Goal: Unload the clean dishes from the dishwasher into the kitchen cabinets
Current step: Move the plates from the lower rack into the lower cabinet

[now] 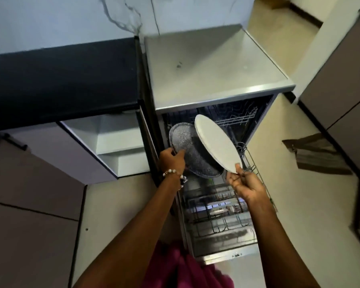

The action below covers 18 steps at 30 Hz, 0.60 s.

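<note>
Over the open dishwasher [216,96] I have both hands raised, each with a plate. My left hand [172,160], the one with the beaded bracelet [173,173] at the wrist, grips the near rim of a dark speckled plate [187,146], fingers curled over its edge, so the plate stands tilted on its side above the left of the machine's opening. My right hand [244,181] pinches the lower edge of the white plates [215,142] between thumb and fingers; they look like two stacked together, though I cannot be sure of the count. They slant up and away from me, overlapping the right part of the speckled plate and hiding it there; whether the two touch I cannot tell. Below my hands the lower rack [216,213] is pulled out over the dropped door [227,252], with wire tines and something pale lying in it that is too blurred to name. An upper rack [237,119] shows deeper inside. Just left of the dishwasher a cabinet [116,142] stands open under the black countertop [60,80], its white shelves showing. A brownish cloth [314,154] lies on the floor to the right, well apart from the machine.
</note>
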Tool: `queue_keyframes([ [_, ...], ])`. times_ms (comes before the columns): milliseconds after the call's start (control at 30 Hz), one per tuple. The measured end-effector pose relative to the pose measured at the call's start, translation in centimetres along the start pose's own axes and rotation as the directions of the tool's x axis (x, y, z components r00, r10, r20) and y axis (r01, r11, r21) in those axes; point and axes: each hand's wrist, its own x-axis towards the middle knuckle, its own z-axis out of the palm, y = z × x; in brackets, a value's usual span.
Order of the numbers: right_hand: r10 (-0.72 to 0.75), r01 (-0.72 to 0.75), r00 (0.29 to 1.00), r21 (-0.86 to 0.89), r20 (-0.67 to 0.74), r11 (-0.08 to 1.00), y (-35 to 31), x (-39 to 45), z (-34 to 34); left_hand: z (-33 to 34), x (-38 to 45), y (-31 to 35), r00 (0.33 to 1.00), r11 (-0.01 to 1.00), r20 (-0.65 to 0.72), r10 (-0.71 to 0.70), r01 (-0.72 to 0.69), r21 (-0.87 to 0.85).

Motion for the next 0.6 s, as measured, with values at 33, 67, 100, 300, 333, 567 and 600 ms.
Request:
queue_keyframes([
  [33, -0.014, 0.014, 1.0, -0.046, 0.008, 0.999, 0.1, -1.1, 1.1, -1.2, -0.3, 0.7, 1.0, 0.999, -0.008, 0.007, -0.008, -0.049],
  [67, -0.04, 0.039, 0.999, -0.084, -0.008, 0.996, 0.3, -1.7, 2.0, -2.5, -0.6, 1.5, 1.0, 0.995, -0.018, -0.003, 0.001, -0.103],
  [100, -0.062, 0.061, 0.998, -0.108, -0.003, 0.992, 0.6, -2.3, 2.8, -3.8, -0.6, 2.2, 0.999, 0.988, -0.027, -0.02, 0.016, -0.156],
  [300, -0.097, 0.117, 0.989, -0.191, 0.111, 0.975, 5.9, -4.5, 7.1, -13.1, 0.7, 3.7, 0.995, 0.869, -0.009, -0.096, 0.079, -0.488],
  [333, -0.099, 0.125, 0.987, -0.213, 0.13, 0.969, 7.5, -4.7, 8.0, -15.2, 1.2, 3.6, 0.996, 0.852, -0.01, -0.092, 0.073, -0.519],
  [567, -0.113, 0.171, 0.975, -0.321, 0.189, 0.932, 20.5, -4.0, 13.4, -29.6, 6.6, -0.9, 0.987, 0.794, -0.111, -0.12, 0.028, -0.608],
  [600, -0.107, 0.165, 0.977, -0.34, 0.184, 0.926, 22.3, -3.7, 14.0, -31.3, 7.4, -1.9, 0.984, 0.79, -0.12, -0.131, 0.031, -0.613],
])
